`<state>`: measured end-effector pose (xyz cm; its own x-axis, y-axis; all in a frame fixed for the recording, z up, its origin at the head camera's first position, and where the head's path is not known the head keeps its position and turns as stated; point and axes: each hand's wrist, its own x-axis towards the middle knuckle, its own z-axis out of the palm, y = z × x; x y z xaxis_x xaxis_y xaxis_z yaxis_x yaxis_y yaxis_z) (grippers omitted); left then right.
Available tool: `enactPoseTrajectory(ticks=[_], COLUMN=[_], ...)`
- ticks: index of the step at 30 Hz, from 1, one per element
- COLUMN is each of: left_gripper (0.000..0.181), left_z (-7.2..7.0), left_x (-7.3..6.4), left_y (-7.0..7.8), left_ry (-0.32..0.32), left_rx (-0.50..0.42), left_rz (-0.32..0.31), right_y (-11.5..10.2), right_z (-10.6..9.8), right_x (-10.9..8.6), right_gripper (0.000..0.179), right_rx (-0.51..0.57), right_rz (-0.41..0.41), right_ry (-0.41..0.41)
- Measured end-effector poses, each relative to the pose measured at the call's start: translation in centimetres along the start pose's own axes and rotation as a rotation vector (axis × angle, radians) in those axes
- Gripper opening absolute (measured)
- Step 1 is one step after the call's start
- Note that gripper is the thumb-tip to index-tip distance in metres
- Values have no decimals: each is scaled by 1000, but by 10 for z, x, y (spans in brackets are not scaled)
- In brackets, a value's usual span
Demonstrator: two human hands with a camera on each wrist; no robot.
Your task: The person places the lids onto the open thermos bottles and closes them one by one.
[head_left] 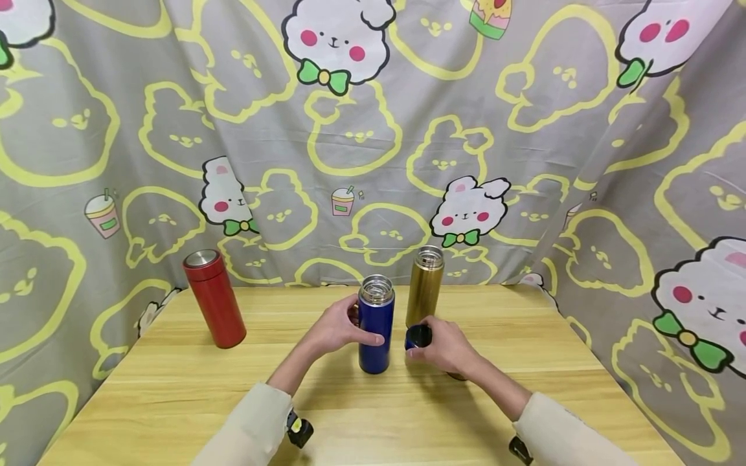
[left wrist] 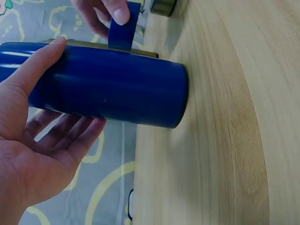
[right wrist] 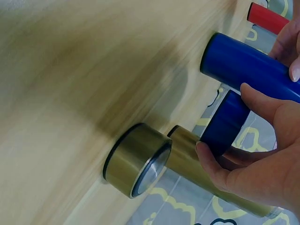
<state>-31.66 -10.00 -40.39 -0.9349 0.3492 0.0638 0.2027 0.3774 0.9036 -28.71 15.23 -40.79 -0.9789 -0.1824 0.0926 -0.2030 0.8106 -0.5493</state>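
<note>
A blue thermos bottle (head_left: 375, 336) stands upright on the table, its steel mouth uncovered. My left hand (head_left: 344, 331) grips its body, with the thumb across the front and the fingers around the far side, as the left wrist view of the hand (left wrist: 42, 145) shows. To the right, my right hand (head_left: 445, 346) pinches the blue lid (right wrist: 226, 123) between thumb and fingers. The lid is held above the table, apart from the bottle's mouth, and the head view shows its dark face. Behind it stands a gold thermos bottle (head_left: 424, 291), also without a lid.
A gold lid (right wrist: 136, 159) with a silver top rests on the table beside the gold bottle, mostly hidden by my right hand in the head view. A red thermos bottle (head_left: 215, 301) with its lid on stands at the left. A patterned curtain (head_left: 361, 188) hangs behind the wooden table (head_left: 373, 421).
</note>
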Motion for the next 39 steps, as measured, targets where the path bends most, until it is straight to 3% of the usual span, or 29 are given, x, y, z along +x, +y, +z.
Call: enactPoseTrajectory(ticks=[11,26,39], left_gripper=[84,87,84], left_z=[-1,-3,-3], left_x=[2,2,2], left_y=[-1,-1,-2], left_ry=[-19,-30,-28], left_rx=[3,0,-7], left_rz=[1,-9,-8], right_y=[-11,-58,-89], right_z=[-34,-83,-109], right_x=[9,22,32], right_gripper=[64,69,66], right_rx=[-40,-78,-99], right_rz=[26,-33,-89], right_ry=[-15,-44,17])
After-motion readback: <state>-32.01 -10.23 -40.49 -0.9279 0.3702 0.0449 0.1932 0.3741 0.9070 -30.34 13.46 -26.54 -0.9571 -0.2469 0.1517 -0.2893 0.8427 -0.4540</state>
